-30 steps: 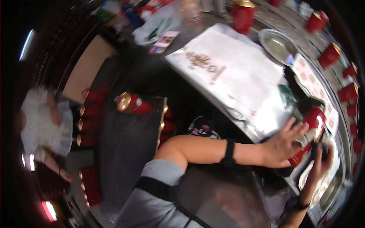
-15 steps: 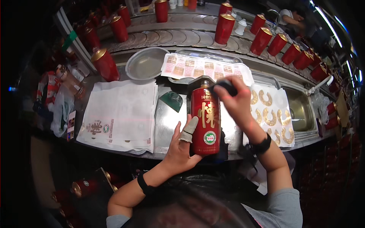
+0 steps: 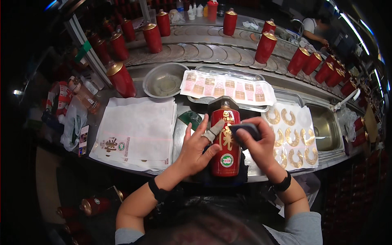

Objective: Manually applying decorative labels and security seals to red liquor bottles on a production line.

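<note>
A red bottle (image 3: pixel 224 166) with gold lettering and a green-and-white round emblem lies in front of me, its neck pointing away. My left hand (image 3: pixel 197 153) is at its left side, fingers spread, with the wrapped index fingertip resting on the bottle's face. My right hand (image 3: pixel 263 143) grips a dark, flat scraper (image 3: pixel 246 134) against the right side of the gold lettering. Left of the bottle lies a dark green, glossy flat piece (image 3: pixel 190 118), partly behind my left hand. A dark support (image 3: pixel 241 169) shows under the bottle.
White printed sheets (image 3: pixel 136 126) are stacked at left, beside a metal bowl (image 3: pixel 163 80). A tray (image 3: pixel 261 77) carries pink-and-gold label sheets (image 3: pixel 228 86). Gold arc labels (image 3: pixel 293 136) lie near the sink (image 3: pixel 326 126). Red bottles (image 3: pixel 266 47) line the conveyor (image 3: pixel 196 53); another person (image 3: pixel 314 30) works behind.
My right hand has come down from the bottle's neck to its middle with the scraper. The left hand has shifted from its grip on the bottle's side to spread fingers. Conveyor bottles have moved.
</note>
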The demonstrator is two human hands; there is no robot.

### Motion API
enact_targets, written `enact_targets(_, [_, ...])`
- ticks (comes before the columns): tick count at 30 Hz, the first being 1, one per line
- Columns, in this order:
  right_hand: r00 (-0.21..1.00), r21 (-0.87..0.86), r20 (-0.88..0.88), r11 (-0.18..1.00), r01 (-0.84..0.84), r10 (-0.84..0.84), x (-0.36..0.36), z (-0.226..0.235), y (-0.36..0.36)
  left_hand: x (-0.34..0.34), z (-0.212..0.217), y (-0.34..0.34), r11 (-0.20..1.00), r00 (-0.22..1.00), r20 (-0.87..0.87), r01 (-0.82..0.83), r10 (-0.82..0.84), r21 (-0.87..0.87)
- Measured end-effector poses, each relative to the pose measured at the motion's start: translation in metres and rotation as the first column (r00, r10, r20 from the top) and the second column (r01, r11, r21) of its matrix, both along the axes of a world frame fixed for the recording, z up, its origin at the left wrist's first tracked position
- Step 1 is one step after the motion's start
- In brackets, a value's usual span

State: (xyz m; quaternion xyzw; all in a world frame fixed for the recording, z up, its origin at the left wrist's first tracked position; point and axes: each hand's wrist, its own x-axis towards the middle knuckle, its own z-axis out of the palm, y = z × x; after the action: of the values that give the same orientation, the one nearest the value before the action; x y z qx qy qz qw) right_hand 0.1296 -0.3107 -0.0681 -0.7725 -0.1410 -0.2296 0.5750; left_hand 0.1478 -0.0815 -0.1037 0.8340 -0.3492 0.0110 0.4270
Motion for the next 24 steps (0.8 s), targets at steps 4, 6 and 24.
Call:
enact_targets(4, [0.899, 0.005, -0.257, 0.93, 0.368, -0.354, -0.007, 0.009, 0.001, 0.022, 0.0, -0.005, 0.997, 0.998, 0.028, -0.056, 0.054, 0.049])
enact_targets(6, [0.947, 0.211, -0.274, 0.95, 0.229, -0.168, -0.013, 0.012, -0.002, 0.031, 0.004, -0.004, 0.995, 0.994, 0.063, -0.096, 0.094, 0.03])
enact_targets(24, [0.944, -0.425, -0.315, 0.904, -0.051, -0.095, -0.097, -0.032, -0.025, 0.104, 0.016, -0.046, 0.982, 0.913, -0.369, -0.189, 0.174, -0.004])
